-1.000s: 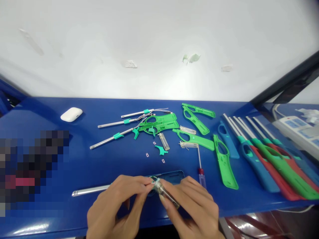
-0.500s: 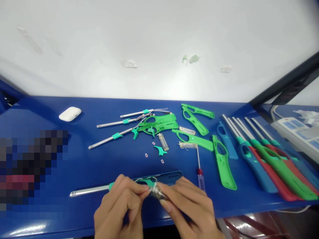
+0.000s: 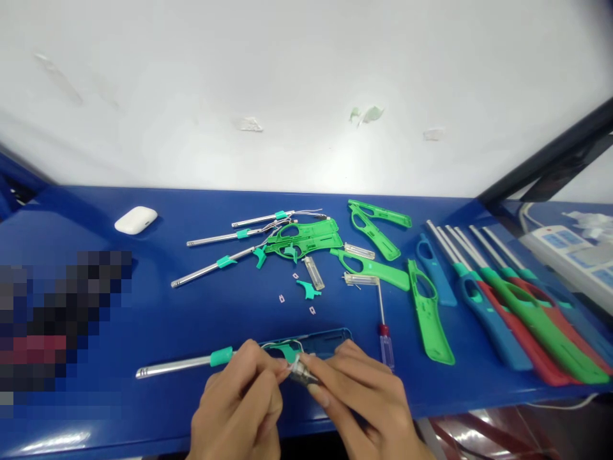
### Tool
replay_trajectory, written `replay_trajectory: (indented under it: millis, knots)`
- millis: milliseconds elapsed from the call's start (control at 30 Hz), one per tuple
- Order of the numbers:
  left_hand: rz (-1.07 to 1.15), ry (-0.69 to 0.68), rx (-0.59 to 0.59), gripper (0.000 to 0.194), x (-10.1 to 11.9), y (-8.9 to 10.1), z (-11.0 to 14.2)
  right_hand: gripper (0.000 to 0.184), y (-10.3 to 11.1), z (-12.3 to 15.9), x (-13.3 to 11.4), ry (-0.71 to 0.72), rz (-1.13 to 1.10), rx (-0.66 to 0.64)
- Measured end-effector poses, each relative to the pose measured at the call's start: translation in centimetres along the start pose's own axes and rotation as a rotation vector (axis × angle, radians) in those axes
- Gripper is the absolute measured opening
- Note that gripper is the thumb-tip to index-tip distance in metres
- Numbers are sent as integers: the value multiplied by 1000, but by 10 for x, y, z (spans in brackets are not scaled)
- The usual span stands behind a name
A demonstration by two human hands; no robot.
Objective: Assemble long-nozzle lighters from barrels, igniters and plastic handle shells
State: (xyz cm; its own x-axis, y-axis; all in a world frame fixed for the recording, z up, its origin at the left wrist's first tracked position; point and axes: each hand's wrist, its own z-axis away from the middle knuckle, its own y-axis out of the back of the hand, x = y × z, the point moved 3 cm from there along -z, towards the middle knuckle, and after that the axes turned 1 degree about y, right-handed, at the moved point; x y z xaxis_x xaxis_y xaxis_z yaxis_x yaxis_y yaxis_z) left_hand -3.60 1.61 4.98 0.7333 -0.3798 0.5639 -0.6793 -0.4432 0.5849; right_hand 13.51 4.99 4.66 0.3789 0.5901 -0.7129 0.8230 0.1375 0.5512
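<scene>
My right hand point(image 3: 371, 399) pinches a small clear fuel tank point(image 3: 302, 372) between thumb and forefinger. Fingers of my left hand point(image 3: 239, 402) are pinched together at the tank's pale end; whatever they grip is too small to make out. Just behind both hands lies an opened blue lighter shell half point(image 3: 330, 342), with a teal trigger point(image 3: 288, 351) and a thin white wire in it. From its left end a silver lighter tube point(image 3: 175, 367) with a teal collar point(image 3: 221, 356) sticks out. My hands partly hide the shell.
Green shell halves point(image 3: 306, 239), silver tubes point(image 3: 205, 271), fuel tanks point(image 3: 314, 273) and tiny pink clips point(image 3: 312, 310) are spread beyond my hands. A screwdriver point(image 3: 385, 348) lies to the right, near several whole lighters point(image 3: 498, 329). A white case point(image 3: 136, 220) and power strip point(image 3: 569, 249) flank them.
My left hand has shifted slightly right and turned, uncovering more of the teal collar. My right hand still holds the fuel tank in nearly the same place.
</scene>
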Motion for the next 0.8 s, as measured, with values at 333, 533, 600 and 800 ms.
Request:
replay_trajectory:
  millis: [333, 533, 600, 800]
  knots:
    - [-137, -27, -117, 21, -7, -5, -18, 29, 29, -2, 22, -70, 132, 216]
    - [-151, -7, -226, 16, -9, -26, -24, 29, 29, 2, 29, -33, 169, 47]
    - [-139, -12, -250, 16, -10, -28, -26, 28, 25, 3, 30, -39, 167, -10]
    - [-139, -81, -272, 14, -12, -31, -20, 24, 19, 1, 30, -94, 166, -126]
